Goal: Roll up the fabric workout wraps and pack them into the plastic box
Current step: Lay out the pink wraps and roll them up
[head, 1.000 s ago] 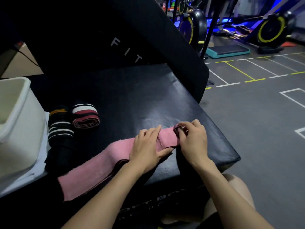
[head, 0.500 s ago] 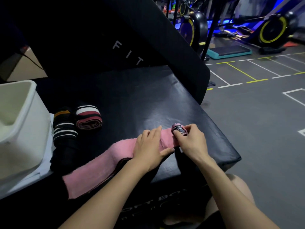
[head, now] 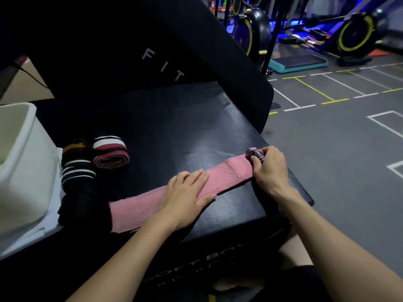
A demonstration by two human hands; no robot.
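While rolling: right grip (head: 269, 171) pinches the roll start on pink wrap (head: 220, 178); left hand (head: 187, 196) flat, pinning it to worktop (head: 174, 127).
Risk: slack, roll goes loose or skews.
Box (head: 24, 153): far left.

Pink wrap (head: 224, 178) on a black worktop (head: 174, 118); black-and-white striped roll (head: 77, 167); maroon, white and black roll (head: 111, 152); white box (head: 28, 162).

The location is a gym. Evidence: two exercise machines with yellow-rimmed flywheels (head: 357, 33) at upper right, a teal aerobic step platform (head: 297, 63) below them, white and yellow floor lines (head: 314, 90) on grey flooring, and a black padded box (head: 174, 127) at centre.
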